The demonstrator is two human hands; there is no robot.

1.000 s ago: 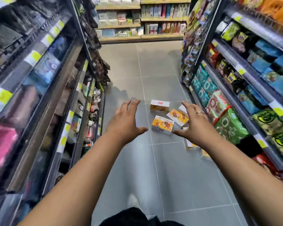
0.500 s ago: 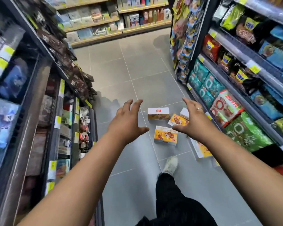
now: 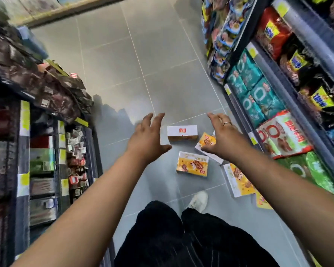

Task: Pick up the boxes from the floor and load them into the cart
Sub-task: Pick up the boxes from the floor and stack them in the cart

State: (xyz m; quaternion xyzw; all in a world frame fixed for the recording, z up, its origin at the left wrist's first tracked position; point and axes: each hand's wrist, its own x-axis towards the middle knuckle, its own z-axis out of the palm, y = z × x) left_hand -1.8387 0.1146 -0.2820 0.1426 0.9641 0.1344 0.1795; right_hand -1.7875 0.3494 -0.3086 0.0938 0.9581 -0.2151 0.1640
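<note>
Grey tiled floor [image 3: 123,64]; narrow shop aisle between left shelving [image 3: 23,151] and right shelving [image 3: 316,47], the latter packed with snack bags. Boxes [image 3: 192,164] lie scattered on floor near foot of right shelving, just ahead of white shoe [image 3: 198,201]. Left hand [image 3: 147,143] and right hand [image 3: 224,139] spread wide above boxes, holding nothing. Right hand covers part of one box; right forearm hides parts of others. Left shelf goods blurred, labels unreadable.
</note>
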